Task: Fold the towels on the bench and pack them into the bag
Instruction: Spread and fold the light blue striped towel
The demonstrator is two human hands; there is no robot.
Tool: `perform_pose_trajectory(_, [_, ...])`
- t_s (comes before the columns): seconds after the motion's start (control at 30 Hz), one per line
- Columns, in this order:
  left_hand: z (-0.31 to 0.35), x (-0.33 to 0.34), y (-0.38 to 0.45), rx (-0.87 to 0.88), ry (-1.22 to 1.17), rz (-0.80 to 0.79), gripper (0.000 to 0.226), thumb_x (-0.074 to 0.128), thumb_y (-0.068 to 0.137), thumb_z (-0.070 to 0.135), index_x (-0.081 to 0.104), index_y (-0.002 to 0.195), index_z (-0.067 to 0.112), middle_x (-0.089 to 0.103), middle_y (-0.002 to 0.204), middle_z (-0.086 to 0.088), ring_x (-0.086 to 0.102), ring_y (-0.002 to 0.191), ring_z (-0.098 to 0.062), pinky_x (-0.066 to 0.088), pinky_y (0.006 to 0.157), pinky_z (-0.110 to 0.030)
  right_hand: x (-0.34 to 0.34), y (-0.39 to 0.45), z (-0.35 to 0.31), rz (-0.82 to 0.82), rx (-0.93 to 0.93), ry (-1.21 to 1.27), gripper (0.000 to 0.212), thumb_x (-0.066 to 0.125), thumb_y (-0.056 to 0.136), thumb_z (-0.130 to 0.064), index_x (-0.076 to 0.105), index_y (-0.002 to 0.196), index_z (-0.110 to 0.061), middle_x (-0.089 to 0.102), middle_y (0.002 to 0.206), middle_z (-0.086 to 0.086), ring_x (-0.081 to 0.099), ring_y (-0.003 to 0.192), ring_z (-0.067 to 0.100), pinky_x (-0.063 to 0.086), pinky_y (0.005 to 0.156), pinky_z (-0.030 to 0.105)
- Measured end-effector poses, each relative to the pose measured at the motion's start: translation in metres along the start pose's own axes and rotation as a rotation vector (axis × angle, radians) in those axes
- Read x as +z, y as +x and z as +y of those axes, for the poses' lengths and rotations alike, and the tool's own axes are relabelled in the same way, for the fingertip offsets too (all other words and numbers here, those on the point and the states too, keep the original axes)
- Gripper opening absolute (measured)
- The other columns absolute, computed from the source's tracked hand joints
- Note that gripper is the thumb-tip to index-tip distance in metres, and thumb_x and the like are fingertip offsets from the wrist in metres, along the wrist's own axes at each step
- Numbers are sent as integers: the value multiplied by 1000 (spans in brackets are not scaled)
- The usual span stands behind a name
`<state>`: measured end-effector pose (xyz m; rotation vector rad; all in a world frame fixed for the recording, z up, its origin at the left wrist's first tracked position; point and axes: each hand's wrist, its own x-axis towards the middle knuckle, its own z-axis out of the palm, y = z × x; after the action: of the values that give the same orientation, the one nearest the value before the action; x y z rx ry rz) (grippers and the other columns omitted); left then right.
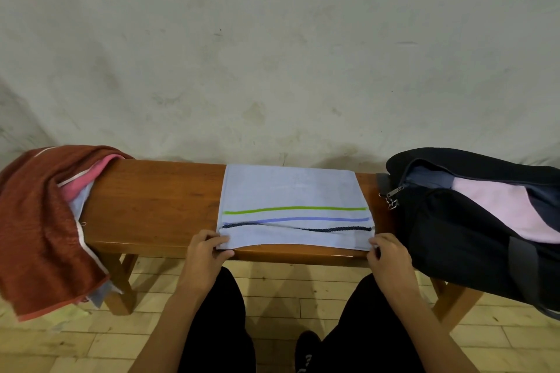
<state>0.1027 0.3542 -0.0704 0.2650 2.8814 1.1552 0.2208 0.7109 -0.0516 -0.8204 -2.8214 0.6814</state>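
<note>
While I look down from the head camera, the light blue towel [291, 191] lies flat across the middle of the wooden bench [157, 200] at the centre of the frame, with a green, a blue and a dark navy stripe running across its near part. My left hand [203, 254] pinches the towel's near left corner, thumb on top, at the bench's front edge. My right hand [386, 254] pinches the near right corner the same way. At the right of the frame the black bag [454, 230] sits on the bench end, unzipped, with a pink towel [497, 206] showing inside. At the left of the frame a rust-red towel [36, 221] hangs over the other bench end, with pink and pale blue cloth tucked under it.
</note>
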Motion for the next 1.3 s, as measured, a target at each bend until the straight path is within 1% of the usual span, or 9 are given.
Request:
perform_pose_trajectory(0.07, [-2, -1, 1, 3, 1, -52, 39, 81, 76, 5, 71, 114, 5, 54, 109, 0, 52, 107, -19, 47, 94, -28, 0, -1, 0, -7, -20, -36, 34, 62, 94, -6, 65, 128, -9, 62, 129, 4, 57, 118, 17, 44, 102, 28])
perform_pose_trajectory(0.2, [-3, -1, 1, 38, 64, -40, 34, 71, 83, -7, 71, 115, 4, 55, 113, -4, 56, 109, -23, 49, 95, -27, -2, -5, -2, -15, -26, -65, 35, 60, 96, -11, 64, 131, -15, 64, 127, 3, 57, 117, 17, 45, 102, 29])
perform_pose_trajectory(0.33, [-3, -2, -2, 60, 56, -4, 25, 67, 87, -4, 73, 110, 4, 57, 107, -2, 58, 101, -22, 50, 87, -27, -4, -8, -1, -21, -62, -91, 30, 59, 98, -16, 66, 128, -17, 66, 119, 3, 58, 108, 14, 46, 94, 25])
perform_pose_trajectory(0.43, [-2, -4, -6, 68, 31, 38, 19, 64, 91, 0, 74, 106, 9, 59, 104, 0, 57, 99, -21, 47, 83, -25, -4, -6, 0, -40, -73, -108, 28, 55, 101, -19, 68, 126, -17, 60, 109, 1, 55, 99, 12, 46, 88, 22])
perform_pose_trajectory(0.63, [6, -6, -11, 38, 24, 79, 16, 54, 99, 15, 67, 109, 16, 46, 111, 6, 42, 103, -9, 36, 81, -13, -6, -3, 0, -127, -75, -120, 34, 57, 99, -15, 61, 133, -16, 49, 119, -2, 48, 110, 11, 42, 98, 21])
perform_pose_trajectory(0.8, [10, -10, -14, -17, -59, 114, 14, 54, 99, 14, 63, 107, 19, 50, 117, 9, 41, 108, -5, 34, 91, -18, -6, -6, -1, -132, -191, -195, 32, 71, 88, -36, 62, 115, -21, 43, 122, -8, 40, 115, 9, 43, 102, 25])
perform_pose_trajectory(0.97, [11, -14, -16, -27, -138, 210, 15, 56, 97, 11, 64, 107, 19, 53, 119, 8, 41, 112, -6, 38, 96, -24, -8, -11, -13, -132, -275, -251, 8, 64, 95, -20, 59, 98, -26, 55, 111, -10, 50, 103, 7, 47, 85, 20])
perform_pose_trajectory(1.13, [12, -20, -22, 95, -152, 273, 20, 58, 95, 6, 66, 110, 16, 56, 121, 8, 44, 116, -3, 40, 98, -24, -14, -23, -9, 18, -208, -34, 12, 54, 101, -27, 63, 107, -24, 58, 99, -9, 55, 91, 9, 52, 81, 27])
perform_pose_trajectory(1.3, [18, -40, -11, 207, -117, 291, 22, 64, 91, 4, 71, 108, 17, 63, 115, 12, 50, 117, -5, 42, 100, -29, -29, -17, -16, 162, -174, 207, 21, 52, 101, -23, 64, 118, -18, 56, 109, -8, 53, 101, 9, 50, 88, 30])
